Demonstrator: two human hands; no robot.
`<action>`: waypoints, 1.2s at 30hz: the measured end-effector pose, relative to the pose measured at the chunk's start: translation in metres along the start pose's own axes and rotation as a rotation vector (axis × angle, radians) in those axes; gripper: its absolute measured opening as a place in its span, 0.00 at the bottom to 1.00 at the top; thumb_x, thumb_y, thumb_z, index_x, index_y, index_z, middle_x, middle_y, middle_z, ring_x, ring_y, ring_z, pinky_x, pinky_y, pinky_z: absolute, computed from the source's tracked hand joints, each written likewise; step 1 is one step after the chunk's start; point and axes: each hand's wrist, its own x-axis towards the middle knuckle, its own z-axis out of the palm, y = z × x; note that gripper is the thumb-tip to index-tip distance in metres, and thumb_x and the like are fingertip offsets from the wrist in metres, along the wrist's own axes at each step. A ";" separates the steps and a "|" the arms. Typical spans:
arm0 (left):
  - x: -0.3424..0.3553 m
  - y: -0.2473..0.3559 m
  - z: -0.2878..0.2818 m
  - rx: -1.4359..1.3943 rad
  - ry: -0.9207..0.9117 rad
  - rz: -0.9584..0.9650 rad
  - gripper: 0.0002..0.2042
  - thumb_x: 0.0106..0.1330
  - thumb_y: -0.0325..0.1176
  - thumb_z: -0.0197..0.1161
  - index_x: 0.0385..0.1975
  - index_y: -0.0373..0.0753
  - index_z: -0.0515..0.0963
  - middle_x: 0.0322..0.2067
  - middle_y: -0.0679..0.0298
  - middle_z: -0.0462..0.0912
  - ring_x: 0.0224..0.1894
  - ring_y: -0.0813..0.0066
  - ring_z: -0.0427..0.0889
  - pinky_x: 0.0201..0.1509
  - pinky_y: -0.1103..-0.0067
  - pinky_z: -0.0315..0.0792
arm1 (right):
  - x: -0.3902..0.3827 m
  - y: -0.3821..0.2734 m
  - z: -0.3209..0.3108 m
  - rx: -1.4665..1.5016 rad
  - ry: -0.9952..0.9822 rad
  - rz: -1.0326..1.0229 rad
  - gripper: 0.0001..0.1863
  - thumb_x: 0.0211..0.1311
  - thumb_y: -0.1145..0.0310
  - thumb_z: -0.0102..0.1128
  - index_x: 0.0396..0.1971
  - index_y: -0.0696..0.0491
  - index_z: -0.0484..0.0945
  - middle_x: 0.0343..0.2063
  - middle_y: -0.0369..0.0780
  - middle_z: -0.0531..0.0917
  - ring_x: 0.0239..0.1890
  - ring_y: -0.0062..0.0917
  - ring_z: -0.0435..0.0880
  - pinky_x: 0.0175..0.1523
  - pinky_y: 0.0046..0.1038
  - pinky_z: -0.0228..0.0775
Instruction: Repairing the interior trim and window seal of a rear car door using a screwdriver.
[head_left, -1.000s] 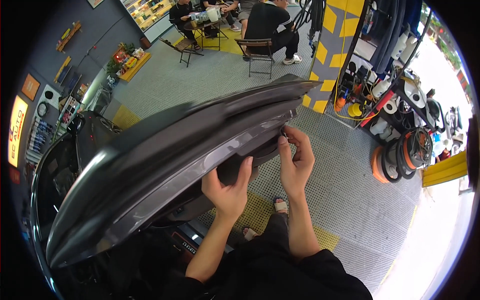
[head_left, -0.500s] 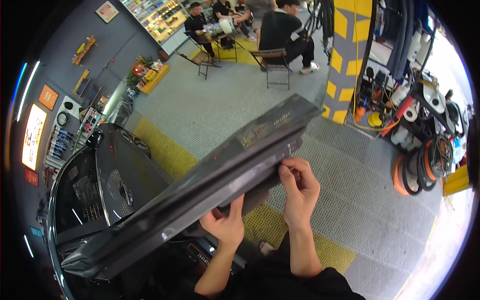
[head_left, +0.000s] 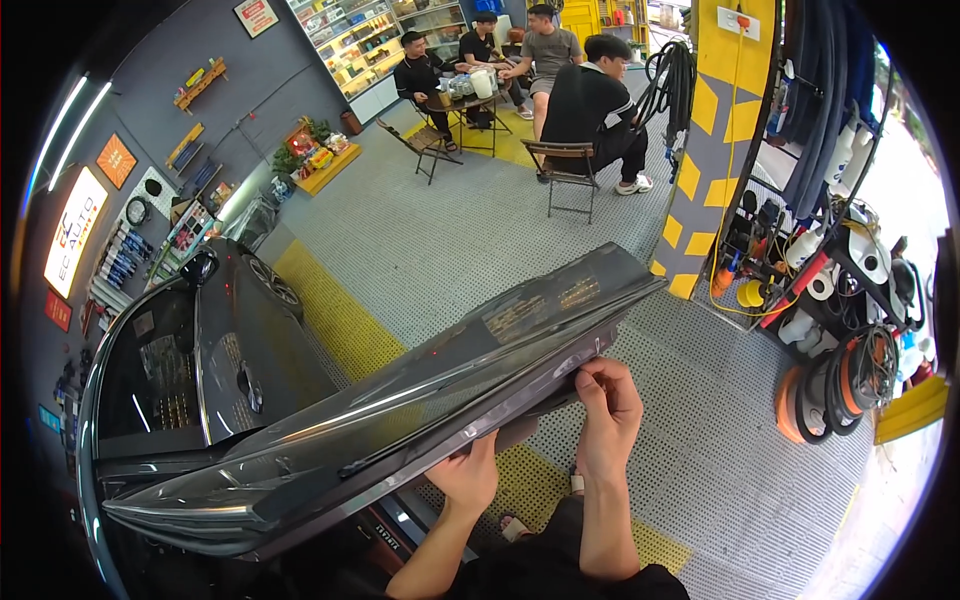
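A long glossy dark grey car panel [head_left: 430, 390] runs diagonally across the lower middle, above the side of a dark grey car [head_left: 250, 340]. My left hand [head_left: 462, 478] grips the panel from beneath; its thumb points up and its other fingers are mostly hidden. To its right, my right hand [head_left: 606, 425] has thumb and forefinger pinched at the panel's inner lip, near the far end. Whether a small part sits between those fingertips is unclear.
Several people [head_left: 570, 110] sit round a low table [head_left: 470, 100] on folding chairs. A striped pillar [head_left: 715, 160] stands right of them, with a cluttered equipment rack [head_left: 840, 260] and vacuum machines [head_left: 835, 385] beside it. Shelves and signs line the left wall.
The view has shifted, so the panel and hands sit lower in the picture and more of the panel's glossy top shows. Both hands stay on its edge.
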 end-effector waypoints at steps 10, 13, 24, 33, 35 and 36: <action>0.006 0.012 0.005 0.039 0.014 0.037 0.16 0.62 0.13 0.69 0.50 0.23 0.79 0.48 0.54 0.85 0.49 0.69 0.84 0.57 0.73 0.76 | -0.033 0.005 0.035 -0.661 0.227 -0.439 0.24 0.63 0.82 0.61 0.60 0.68 0.73 0.54 0.53 0.83 0.53 0.41 0.83 0.60 0.37 0.76; 0.008 0.014 0.008 0.036 0.023 0.041 0.15 0.62 0.13 0.68 0.50 0.23 0.79 0.48 0.53 0.86 0.48 0.68 0.84 0.57 0.74 0.77 | -0.032 0.007 0.043 -0.751 0.270 -0.544 0.24 0.61 0.84 0.60 0.60 0.69 0.73 0.53 0.54 0.83 0.55 0.42 0.82 0.59 0.36 0.77; 0.008 0.005 0.005 0.085 0.086 -0.027 0.20 0.54 0.17 0.79 0.48 0.28 0.81 0.43 0.60 0.87 0.46 0.73 0.82 0.58 0.76 0.73 | -0.027 0.004 0.046 -0.872 0.289 -0.570 0.21 0.60 0.87 0.55 0.56 0.68 0.74 0.49 0.50 0.84 0.52 0.44 0.81 0.57 0.39 0.75; 0.010 -0.013 -0.005 0.279 0.089 0.086 0.13 0.56 0.19 0.78 0.38 0.30 0.81 0.38 0.62 0.87 0.41 0.77 0.82 0.52 0.80 0.73 | -0.018 0.008 0.041 -0.785 0.286 -0.529 0.25 0.57 0.89 0.51 0.57 0.64 0.74 0.43 0.45 0.84 0.40 0.32 0.76 0.45 0.31 0.72; 0.011 -0.015 -0.006 0.269 0.076 0.086 0.12 0.56 0.19 0.78 0.37 0.30 0.81 0.39 0.62 0.87 0.41 0.78 0.81 0.52 0.80 0.73 | -0.012 0.010 0.041 -0.755 0.296 -0.548 0.25 0.56 0.89 0.51 0.56 0.64 0.75 0.41 0.44 0.83 0.37 0.30 0.75 0.42 0.30 0.71; 0.011 -0.015 -0.007 0.265 0.071 0.088 0.12 0.56 0.18 0.77 0.38 0.30 0.81 0.39 0.62 0.87 0.42 0.77 0.82 0.52 0.80 0.73 | -0.010 0.011 0.041 -0.750 0.304 -0.555 0.25 0.56 0.89 0.51 0.56 0.63 0.75 0.40 0.43 0.83 0.36 0.30 0.75 0.41 0.29 0.71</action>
